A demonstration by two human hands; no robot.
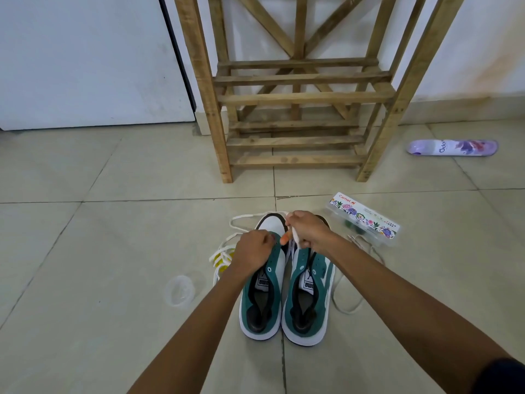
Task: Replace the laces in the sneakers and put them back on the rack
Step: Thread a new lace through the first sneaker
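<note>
**Inspector:** Start at the hands.

**Assistant:** Both sit at centre frame over the pair of sneakers. The left hand (253, 245) is curled on the eyelet area of the left sneaker (262, 291); what its fingertips pinch, I cannot tell. The right hand (308, 231) is closed round a flat white lace (296, 240) with an orange tip, held between the two shoes. The hands are close but apart.

**Inspector:** The shoes?

**Assistant:** Green suede-like uppers, white toe panels and thick white soles, heels toward the camera, side by side and touching. Both tongue labels read "PUMA". The right sneaker (309, 291) has bare eyelets.

**Inspector:** Loose items?

**Assistant:** A white lace loop (244, 220) lies on the floor beyond the toes. A cream-and-yellow lace bundle (221, 261) lies left of the shoes, an off-white lace (345, 294) lies right. A clear round plastic lid (180, 290) sits lower left.

**Inspector:** Writing elsewhere?

**Assistant:** A clear rectangular box (365, 218), floral printed, reads "Camel". A lilac spray can (451, 148) lies on its side at right; I read "Odon", the rest unclear.

**Inspector:** The rack?

**Assistant:** A rough slatted wooden rack (298, 98) stands at upper centre on pale floor tiles (113, 172).
</note>
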